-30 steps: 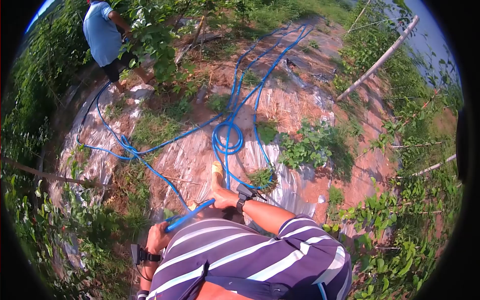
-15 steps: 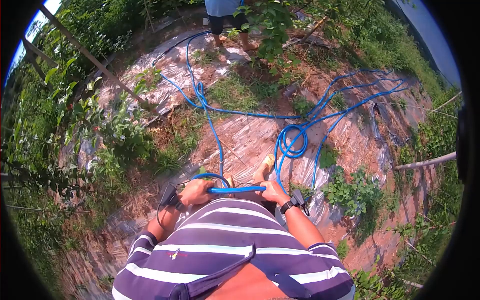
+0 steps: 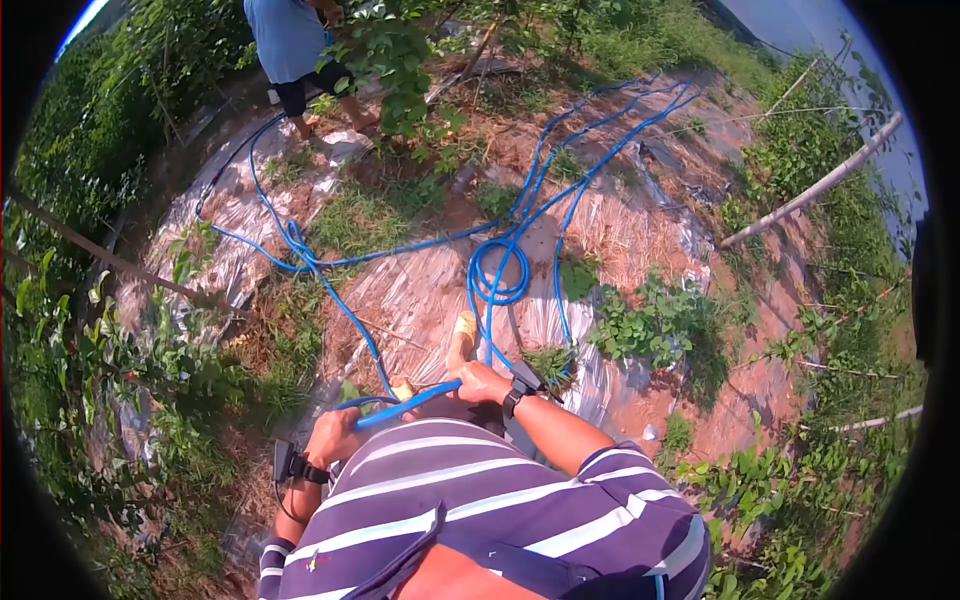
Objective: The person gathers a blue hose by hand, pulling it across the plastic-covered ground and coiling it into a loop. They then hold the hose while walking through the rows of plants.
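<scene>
A blue hose (image 3: 408, 405) stretches across the front of my striped shirt between both hands. My left hand (image 3: 332, 437) is closed around it at the lower left, where a loop of the hose also comes in. At the other end, my right hand (image 3: 484, 383) grips the hose, higher and farther forward. Each wrist wears a dark strap with a small device on it. From my hands the hose runs out over the ground, with a round coil (image 3: 522, 275) just ahead of my foot and a twisted loop farther left.
Plastic sheeting (image 3: 400, 310) and dry straw cover the ground. Another person (image 3: 285, 45) in a blue shirt stands at the upper left. Leafy plants grow on both sides. A slanting pole (image 3: 815, 190) rises at the right, and another (image 3: 95, 248) lies across the left.
My view has swung to the right, so the hose lines and the other person appear farther left. The held hose, nearly level before, now tilts up toward my right hand. Both hands keep their grip.
</scene>
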Tool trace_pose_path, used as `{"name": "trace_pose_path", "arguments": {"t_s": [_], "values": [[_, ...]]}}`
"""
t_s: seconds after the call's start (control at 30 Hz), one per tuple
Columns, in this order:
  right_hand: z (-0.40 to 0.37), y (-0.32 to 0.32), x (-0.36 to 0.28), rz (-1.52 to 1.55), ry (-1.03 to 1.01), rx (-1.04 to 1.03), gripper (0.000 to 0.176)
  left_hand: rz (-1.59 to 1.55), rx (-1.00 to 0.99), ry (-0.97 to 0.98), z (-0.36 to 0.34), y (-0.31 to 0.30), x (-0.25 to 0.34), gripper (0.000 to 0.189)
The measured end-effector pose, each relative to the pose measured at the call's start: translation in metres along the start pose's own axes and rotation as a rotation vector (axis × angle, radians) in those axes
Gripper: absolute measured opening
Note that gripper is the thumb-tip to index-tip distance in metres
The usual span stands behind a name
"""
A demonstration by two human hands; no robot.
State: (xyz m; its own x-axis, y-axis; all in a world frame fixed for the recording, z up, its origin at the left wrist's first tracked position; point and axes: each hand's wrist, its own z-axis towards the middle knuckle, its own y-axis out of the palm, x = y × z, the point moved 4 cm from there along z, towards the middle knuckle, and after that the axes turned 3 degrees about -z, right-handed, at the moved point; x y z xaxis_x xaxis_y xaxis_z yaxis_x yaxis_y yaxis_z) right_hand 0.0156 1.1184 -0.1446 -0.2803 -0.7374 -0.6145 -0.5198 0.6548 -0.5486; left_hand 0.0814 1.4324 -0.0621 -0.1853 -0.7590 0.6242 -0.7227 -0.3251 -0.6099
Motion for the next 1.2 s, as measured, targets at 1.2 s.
{"name": "trace_pose_path", "arguments": {"t_s": [1.2], "values": [[0.000,0.001,-0.013,-0.026,0.062,-0.022,0.015,-0.056,0.054,0.113,-0.006,0.000,-0.003,0.022]]}}
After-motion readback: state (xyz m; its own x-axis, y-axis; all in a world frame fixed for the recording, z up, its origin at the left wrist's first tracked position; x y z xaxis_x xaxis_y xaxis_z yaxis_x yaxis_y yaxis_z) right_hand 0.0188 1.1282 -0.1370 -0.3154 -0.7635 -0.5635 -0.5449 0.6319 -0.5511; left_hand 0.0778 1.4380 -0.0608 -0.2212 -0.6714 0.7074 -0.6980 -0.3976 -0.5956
